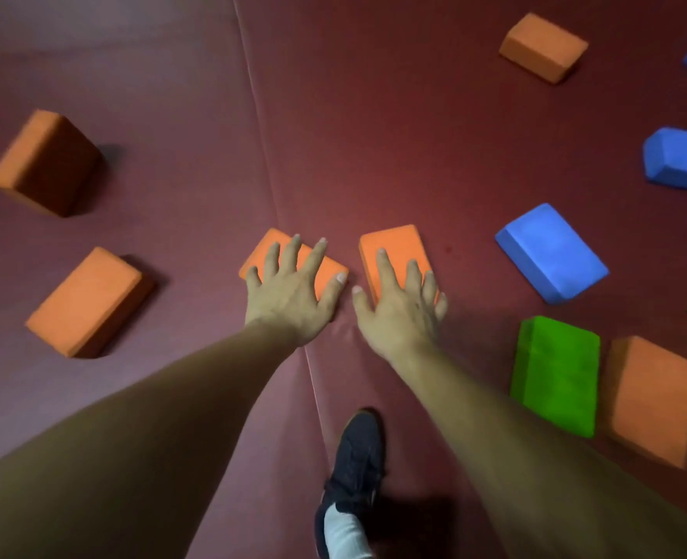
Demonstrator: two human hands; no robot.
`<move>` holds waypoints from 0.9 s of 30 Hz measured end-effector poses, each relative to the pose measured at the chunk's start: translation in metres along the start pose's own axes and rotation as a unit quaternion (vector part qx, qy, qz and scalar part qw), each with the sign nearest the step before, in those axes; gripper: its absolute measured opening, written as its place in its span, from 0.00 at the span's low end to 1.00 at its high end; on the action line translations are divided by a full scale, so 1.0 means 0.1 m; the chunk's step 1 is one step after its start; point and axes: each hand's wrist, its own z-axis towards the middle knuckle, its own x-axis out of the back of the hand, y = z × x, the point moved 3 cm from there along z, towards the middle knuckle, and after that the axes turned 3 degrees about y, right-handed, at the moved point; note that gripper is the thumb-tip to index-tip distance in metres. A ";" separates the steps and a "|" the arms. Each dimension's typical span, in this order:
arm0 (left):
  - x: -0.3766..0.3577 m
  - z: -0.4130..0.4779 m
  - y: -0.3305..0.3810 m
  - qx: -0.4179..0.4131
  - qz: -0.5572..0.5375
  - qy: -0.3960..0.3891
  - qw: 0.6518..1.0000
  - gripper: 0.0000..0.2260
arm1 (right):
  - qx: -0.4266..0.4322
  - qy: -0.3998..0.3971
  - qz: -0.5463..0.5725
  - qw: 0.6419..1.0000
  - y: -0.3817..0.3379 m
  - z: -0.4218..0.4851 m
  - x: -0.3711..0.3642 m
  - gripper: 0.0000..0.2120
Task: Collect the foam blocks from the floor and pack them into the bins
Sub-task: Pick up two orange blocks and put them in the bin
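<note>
Both forearms reach down past a dark shoe (354,453). Left hand (289,294) and right hand (404,312) lie spread, fingers straight, on the left block (327,270) and right block (394,244), likely spanning each to grip it. The blocks sit on the floor (374,135) astride a seam (261,135). Others lie scattered around; no bin shows.

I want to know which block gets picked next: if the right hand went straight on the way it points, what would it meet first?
The orange block lying under the right hand; its spread fingers may already touch it, but depth is unclear.
</note>
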 end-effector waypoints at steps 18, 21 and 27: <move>-2.41 1.75 -0.22 -0.037 0.006 -0.068 0.997 0.33 | -0.074 -0.020 -0.141 0.987 1.01 2.06 -1.74 0.55; -2.59 1.84 -0.20 -0.026 0.001 -0.084 0.996 0.33 | -0.096 -0.069 -0.106 0.987 1.19 2.17 -1.82 0.59; -2.57 1.73 -0.29 -0.050 0.025 -0.081 0.995 0.30 | -0.114 -0.011 -0.064 0.991 1.08 1.97 -1.96 0.60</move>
